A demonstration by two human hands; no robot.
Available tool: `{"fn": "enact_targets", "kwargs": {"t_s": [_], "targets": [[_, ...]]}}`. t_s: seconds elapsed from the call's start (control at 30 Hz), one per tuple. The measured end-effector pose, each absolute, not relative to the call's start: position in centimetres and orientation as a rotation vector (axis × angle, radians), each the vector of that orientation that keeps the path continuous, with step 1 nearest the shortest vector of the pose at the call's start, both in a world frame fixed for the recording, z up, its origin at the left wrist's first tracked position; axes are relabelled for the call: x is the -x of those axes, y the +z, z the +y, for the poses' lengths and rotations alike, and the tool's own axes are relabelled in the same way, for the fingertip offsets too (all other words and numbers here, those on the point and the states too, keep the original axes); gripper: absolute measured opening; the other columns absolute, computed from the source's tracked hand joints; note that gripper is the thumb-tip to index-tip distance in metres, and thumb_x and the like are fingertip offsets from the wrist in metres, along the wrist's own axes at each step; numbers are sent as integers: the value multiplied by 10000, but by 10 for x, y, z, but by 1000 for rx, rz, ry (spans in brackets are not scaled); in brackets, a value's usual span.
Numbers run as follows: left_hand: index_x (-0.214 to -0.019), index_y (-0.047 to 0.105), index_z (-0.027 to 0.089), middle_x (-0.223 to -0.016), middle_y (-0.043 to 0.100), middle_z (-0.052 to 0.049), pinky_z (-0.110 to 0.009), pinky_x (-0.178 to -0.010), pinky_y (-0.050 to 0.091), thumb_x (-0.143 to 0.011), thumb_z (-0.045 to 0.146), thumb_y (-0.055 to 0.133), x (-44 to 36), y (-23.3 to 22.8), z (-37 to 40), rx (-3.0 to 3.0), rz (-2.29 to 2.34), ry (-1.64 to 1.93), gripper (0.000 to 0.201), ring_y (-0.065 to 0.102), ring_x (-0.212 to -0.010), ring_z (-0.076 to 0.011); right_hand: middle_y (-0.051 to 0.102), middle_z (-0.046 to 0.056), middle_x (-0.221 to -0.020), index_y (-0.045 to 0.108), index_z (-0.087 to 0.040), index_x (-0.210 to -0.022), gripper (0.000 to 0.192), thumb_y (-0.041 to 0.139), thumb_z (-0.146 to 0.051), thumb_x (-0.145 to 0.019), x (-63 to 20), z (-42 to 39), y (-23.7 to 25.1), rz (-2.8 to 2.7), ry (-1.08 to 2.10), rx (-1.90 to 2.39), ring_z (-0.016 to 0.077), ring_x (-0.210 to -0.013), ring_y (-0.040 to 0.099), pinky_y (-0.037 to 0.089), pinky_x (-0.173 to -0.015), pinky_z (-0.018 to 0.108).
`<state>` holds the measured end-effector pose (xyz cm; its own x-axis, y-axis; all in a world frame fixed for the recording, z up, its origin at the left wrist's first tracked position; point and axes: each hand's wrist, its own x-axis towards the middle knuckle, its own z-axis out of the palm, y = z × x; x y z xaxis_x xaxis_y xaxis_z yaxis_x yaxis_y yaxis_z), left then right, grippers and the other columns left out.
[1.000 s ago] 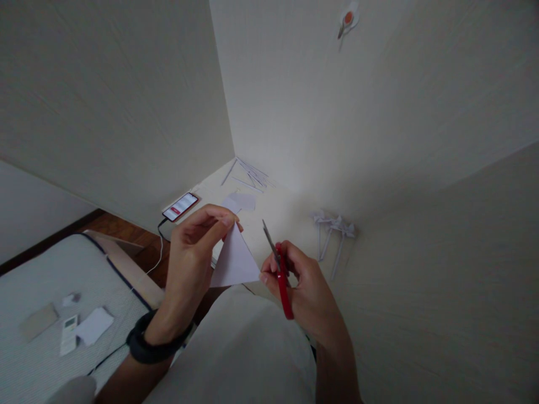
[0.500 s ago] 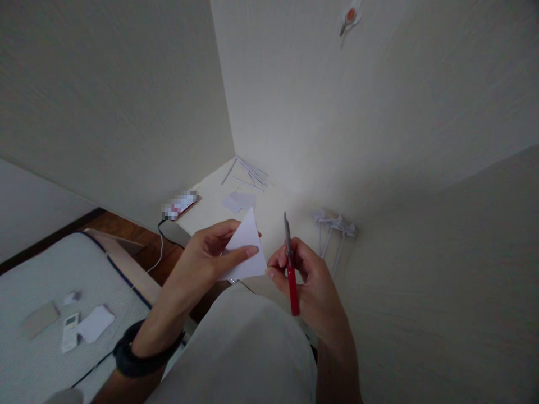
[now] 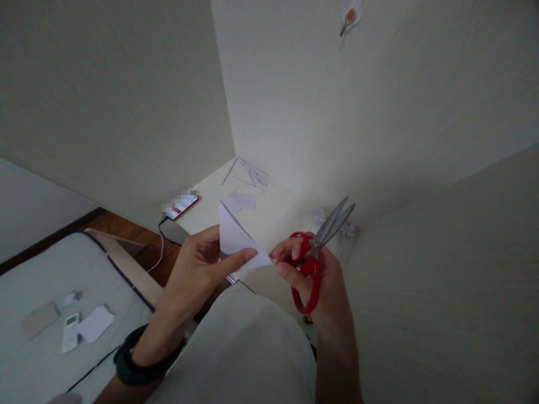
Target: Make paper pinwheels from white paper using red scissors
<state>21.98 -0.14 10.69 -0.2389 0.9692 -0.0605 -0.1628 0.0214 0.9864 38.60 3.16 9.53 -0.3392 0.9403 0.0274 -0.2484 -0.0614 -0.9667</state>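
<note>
**Fingers pinching paper, scissors in the other hand**

Fingers (image 3: 246,255) of my left hand (image 3: 202,269) are closed on a white folded paper triangle (image 3: 236,238); it sticks up just past the thumb, its point between both hands. My right hand (image 3: 315,280) grips red-handled scissors (image 3: 314,255), fingers through the loops, blades slightly apart, angled up and away, just beside the paper. No containers that I can see; paper strips (image 3: 250,174) lie well beyond on the desk (image 3: 278,210).

The left hand (image 3: 197,269) is pinching a folded white paper (image 3: 236,241) while the right hand (image 3: 324,280) is holding red scissors (image 3: 314,255), blades slightly parted, above the surface (image 3: 278,210).
</note>
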Motion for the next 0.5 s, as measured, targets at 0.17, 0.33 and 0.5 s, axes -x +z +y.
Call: {"fn": "enact_targets", "kwargs": {"t_s": [0.17,0.33,0.5], "targets": [[-898,772,249,-821,780,-21,-252,-642,581,-681,195,814,-225,107,-2,-901,1249,1375,227,703,-706,-175,622,-53,-697,474,-234,-706,262,673,-64,-698,-383,29,100,-1266,1550,882,118,-661,581,473,-640,245],[-899,775,265,-800,761,-11,-212,-568,545,-652,276,841,-218,111,-4,-880,1236,1371,256,675,-648,-155,575,-65,-656,463,-235,-709,261,673,-80,-709,-380,25,99,-1200,1479,914,104,-593,519,418,-556,229],[-987,774,208,-816,752,-113,-325,-554,557,-585,776,647,-204,101,-8,-943,1104,1323,707,701,-659,-250,567,-54,-658,440,-240,-719,251,666,-130,-730,-372,21,99,-1018,1353,942,109,-584,524,418,-550,245]]}}
